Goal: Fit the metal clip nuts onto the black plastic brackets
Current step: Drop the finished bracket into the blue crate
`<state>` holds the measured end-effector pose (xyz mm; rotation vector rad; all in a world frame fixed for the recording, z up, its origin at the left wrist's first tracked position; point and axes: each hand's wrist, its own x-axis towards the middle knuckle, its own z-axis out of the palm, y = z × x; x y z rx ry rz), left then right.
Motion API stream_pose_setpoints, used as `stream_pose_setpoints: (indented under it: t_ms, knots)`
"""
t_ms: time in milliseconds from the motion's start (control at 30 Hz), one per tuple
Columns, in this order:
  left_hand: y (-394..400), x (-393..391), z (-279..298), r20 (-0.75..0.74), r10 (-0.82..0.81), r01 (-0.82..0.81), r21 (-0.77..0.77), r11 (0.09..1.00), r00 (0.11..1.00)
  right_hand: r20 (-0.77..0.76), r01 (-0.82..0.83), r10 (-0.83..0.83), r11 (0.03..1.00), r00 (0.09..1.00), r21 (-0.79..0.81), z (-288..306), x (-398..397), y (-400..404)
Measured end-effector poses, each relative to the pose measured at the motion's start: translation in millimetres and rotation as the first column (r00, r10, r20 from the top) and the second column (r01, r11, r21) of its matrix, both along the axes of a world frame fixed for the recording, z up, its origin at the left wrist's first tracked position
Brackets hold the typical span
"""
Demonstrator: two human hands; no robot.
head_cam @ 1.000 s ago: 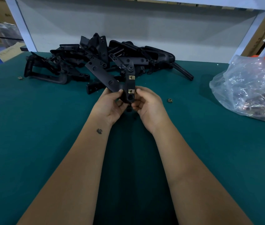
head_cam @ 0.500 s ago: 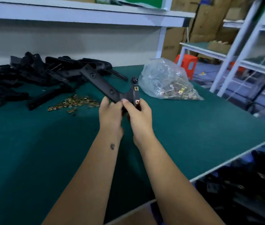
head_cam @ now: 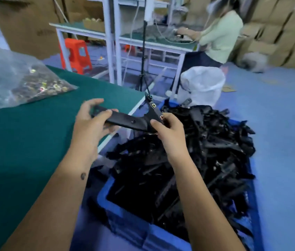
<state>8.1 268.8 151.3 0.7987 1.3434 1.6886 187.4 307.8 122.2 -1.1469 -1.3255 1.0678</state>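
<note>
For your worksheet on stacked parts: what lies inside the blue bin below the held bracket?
The blue bin holds a heap of black brackets piled above its rim. The bin's floor and lower layers are covered, so nothing there can be seen.

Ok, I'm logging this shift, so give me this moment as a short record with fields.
held: bracket
clips on bracket: two
left hand: fingers loose around the bracket's long end
right hand: grips the clip end
below: blue bin heaped with brackets
on table: bag of clips
</note>
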Motion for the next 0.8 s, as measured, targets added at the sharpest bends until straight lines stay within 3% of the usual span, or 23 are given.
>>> stream_pose_setpoints:
  t_ms: [100, 200, 300, 400, 433, 467, 567, 600, 700, 800]
  knots:
    - [14.8, 50.4, -20.0, -0.109, -0.215, 0.202, -0.123, 0.972, 0.970, 0.058, 0.159, -0.158, 0.987, 0.986, -0.027, -13.8, 65.5, 11.9]
    - [24.9, 87.9, -36.2, -0.184, -0.487, 0.439, -0.248, 0.863, 0.854, 0.041, 0.267, -0.265, 0.962, 0.963, -0.049, -27.9, 123.6, 21.3]
    - [34.5, 106.4, -38.1, -0.260, -0.634, 0.566, -0.295, 0.770, 0.728, -0.093, 0.530, -0.538, 0.842, 0.838, -0.097, -42.4, 169.0, 37.1]
    - [43.2, 110.6, -33.2, -0.304, -0.629, 0.551, -0.309, 0.775, 0.715, -0.169, 0.752, -0.789, 0.614, 0.590, -0.241, -57.3, 194.8, 61.2]
    - [44.3, 110.4, -31.8, -0.308, -0.619, 0.540, -0.309, 0.783, 0.722, -0.146, 0.774, -0.823, 0.567, 0.549, -0.281, -61.9, 196.9, 68.0]
    - [44.6, 109.3, -30.7, -0.310, -0.609, 0.529, -0.308, 0.790, 0.730, -0.107, 0.762, -0.821, 0.562, 0.561, -0.322, -67.1, 196.4, 74.9]
    - [41.8, 101.5, -27.8, -0.299, -0.582, 0.502, -0.305, 0.809, 0.757, 0.018, 0.548, -0.611, 0.696, 0.791, -0.464, -82.0, 180.4, 89.1]
    - [40.4, 96.9, -26.6, -0.295, -0.569, 0.491, -0.299, 0.818, 0.768, 0.081, 0.518, -0.557, 0.698, 0.827, -0.494, -85.2, 173.5, 90.8]
    - [36.7, 78.7, -19.9, -0.266, -0.502, 0.447, -0.242, 0.861, 0.823, 0.247, 0.650, -0.617, 0.602, 0.747, -0.464, -84.2, 150.1, 95.1]
    - [31.2, 53.0, -9.2, -0.190, -0.377, 0.354, -0.141, 0.924, 0.907, 0.285, 0.800, -0.749, 0.543, 0.598, -0.254, -68.4, 115.2, 91.4]
